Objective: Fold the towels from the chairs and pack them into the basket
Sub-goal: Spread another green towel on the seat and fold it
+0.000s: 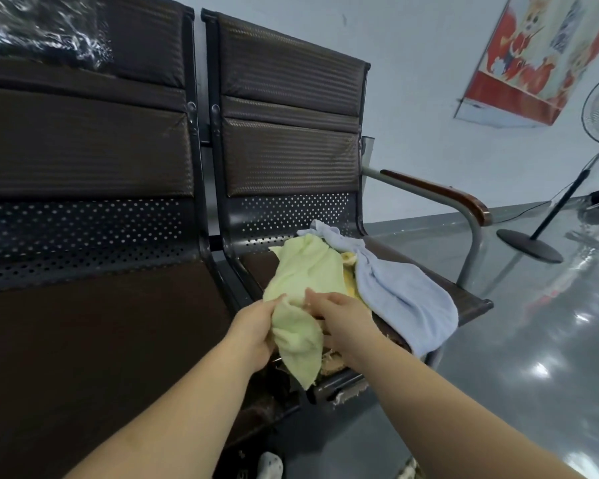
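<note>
A row of dark brown padded metal chairs [83, 150] with perforated lower backs fills the left and centre. The right-hand chair seat [464, 299], next to a curved wooden-topped armrest [440, 193], carries the towels.

A pale blue terry towel [402, 295] lies crumpled along the seat's right side, from the rear edge near the backrest to the front right corner, where its end droops over the front edge. Just beside it on the left, a pale green terry towel [305, 281] is bunched along the seat's left side, its lower end hanging past the front edge. A bit of yellow cloth [349, 259] shows between the two.

The left hand [256, 333] grips the green towel from the left, fingers curled into the cloth. The right hand [339, 318] lies against the same towel from the right, thumb pressed to it; whether its fingers close on the fabric is hidden.

On the grey glossy floor [498, 340] at right stands a black pedestal fan [567, 191].
</note>
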The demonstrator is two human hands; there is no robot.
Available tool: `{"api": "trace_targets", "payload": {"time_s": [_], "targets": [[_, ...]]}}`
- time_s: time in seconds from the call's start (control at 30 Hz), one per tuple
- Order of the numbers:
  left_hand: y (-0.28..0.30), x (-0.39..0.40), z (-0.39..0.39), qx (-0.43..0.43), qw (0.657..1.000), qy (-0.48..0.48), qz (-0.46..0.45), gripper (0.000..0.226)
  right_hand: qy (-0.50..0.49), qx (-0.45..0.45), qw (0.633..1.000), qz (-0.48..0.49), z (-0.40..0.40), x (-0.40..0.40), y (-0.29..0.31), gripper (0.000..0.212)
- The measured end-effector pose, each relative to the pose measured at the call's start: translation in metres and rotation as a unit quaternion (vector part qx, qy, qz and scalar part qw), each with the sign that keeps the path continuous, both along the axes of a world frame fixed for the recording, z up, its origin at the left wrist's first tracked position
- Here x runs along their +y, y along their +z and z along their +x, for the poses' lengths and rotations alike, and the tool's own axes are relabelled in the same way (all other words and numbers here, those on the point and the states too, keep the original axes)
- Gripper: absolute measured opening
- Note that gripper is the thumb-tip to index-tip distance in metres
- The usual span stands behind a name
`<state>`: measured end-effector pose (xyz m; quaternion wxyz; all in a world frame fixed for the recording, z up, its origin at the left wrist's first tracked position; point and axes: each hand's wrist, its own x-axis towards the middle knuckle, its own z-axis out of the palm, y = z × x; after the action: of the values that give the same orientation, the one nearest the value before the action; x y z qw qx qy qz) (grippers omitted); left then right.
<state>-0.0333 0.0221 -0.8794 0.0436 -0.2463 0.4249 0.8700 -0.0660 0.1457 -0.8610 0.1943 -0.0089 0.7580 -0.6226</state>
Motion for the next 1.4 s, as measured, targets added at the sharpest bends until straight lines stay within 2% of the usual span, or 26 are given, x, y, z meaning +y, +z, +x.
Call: {"api": "trace_targets", "payload": {"time_s": [0.1, 0.17, 0.23, 0.3, 0.37, 0.4, 0.5, 0.6, 0.67, 0.77, 0.87, 0.93, 0.97, 1.07, 1.13, 1.23, 1.3, 1.33, 1.4], "targets": [[0.004, -0.006, 0.017, 0.038, 0.992, -0.119, -0.032, 0.020, -0.071, -0.105, 0.985, -0.114, -0.005, -0.002, 0.003, 0.033], [0.007, -0.011, 0.031, 0.058, 0.968, -0.238, -0.058, 0.021, -0.105, -0.111, 0.978, -0.143, -0.006, -0.006, 0.004, 0.035], [0.006, -0.017, 0.042, 0.059, 0.953, -0.288, -0.070, 0.027, -0.127, -0.083, 0.981, -0.124, -0.003, -0.012, 0.007, 0.032], [0.008, -0.025, 0.050, 0.030, 0.969, -0.240, -0.055, 0.040, -0.103, -0.052, 0.987, -0.108, 0.007, -0.021, 0.014, 0.027], [0.004, -0.037, 0.051, -0.001, 0.991, -0.132, -0.021, 0.063, -0.026, -0.037, 0.993, -0.106, 0.024, -0.031, 0.021, 0.023], [0.004, -0.044, 0.052, -0.008, 0.996, -0.089, -0.011, 0.067, 0.027, -0.042, 0.993, -0.105, 0.034, -0.037, 0.026, 0.019], [0.014, -0.063, 0.066, -0.004, 0.999, -0.044, 0.012, 0.049, 0.152, -0.054, 0.985, -0.059, 0.064, -0.055, 0.029, 0.017], [0.021, -0.077, 0.086, -0.024, 0.999, 0.003, -0.045, 0.030, 0.083, -0.068, 0.993, -0.051, 0.073, -0.072, 0.021, 0.036], [0.026, -0.089, 0.105, -0.004, 0.997, -0.008, -0.082, 0.025, 0.045, -0.130, 0.987, -0.079, 0.076, -0.081, 0.019, 0.044], [0.038, -0.115, 0.140, 0.034, 0.984, -0.104, -0.143, 0.029, 0.046, -0.212, 0.969, -0.117, 0.083, -0.104, 0.022, 0.043], [0.045, -0.144, 0.182, 0.030, 0.950, -0.209, -0.229, 0.032, 0.071, -0.234, 0.958, -0.149, 0.103, -0.145, 0.023, 0.025], [0.042, -0.166, 0.210, 0.012, 0.944, -0.226, -0.241, 0.036, 0.108, -0.230, 0.958, -0.131, 0.123, -0.176, 0.020, 0.009], [0.040, -0.178, 0.225, -0.004, 0.949, -0.214, -0.230, 0.040, 0.132, -0.224, 0.958, -0.118, 0.135, -0.192, 0.018, 0.011], [0.031, -0.210, 0.266, -0.095, 0.967, -0.117, -0.207, 0.057, 0.224, -0.155, 0.958, -0.086, 0.169, -0.228, 0.008, 0.043], [0.022, -0.233, 0.291, -0.146, 0.972, -0.035, -0.183, 0.068, 0.327, -0.096, 0.938, -0.058, 0.196, -0.242, 0.001, 0.043], [0.012, -0.254, 0.320, -0.166, 0.980, 0.054, -0.098, 0.071, 0.443, -0.053, 0.895, -0.018, 0.232, -0.250, -0.008, 0.042], [0.005, -0.259, 0.325, -0.162, 0.981, 0.082, -0.067, 0.063, 0.490, -0.024, 0.871, 0.015, 0.249, -0.252, -0.015, 0.045], [0.001, -0.260, 0.324, -0.153, 0.981, 0.099, -0.066, 0.052, 0.501, -0.018, 0.865, 0.025, 0.253, -0.251, -0.019, 0.047], [-0.006, -0.261, 0.317, -0.138, 0.978, 0.135, -0.075, 0.033, 0.497, -0.048, 0.866, 0.010, 0.256, -0.246, -0.026, 0.040]]}}
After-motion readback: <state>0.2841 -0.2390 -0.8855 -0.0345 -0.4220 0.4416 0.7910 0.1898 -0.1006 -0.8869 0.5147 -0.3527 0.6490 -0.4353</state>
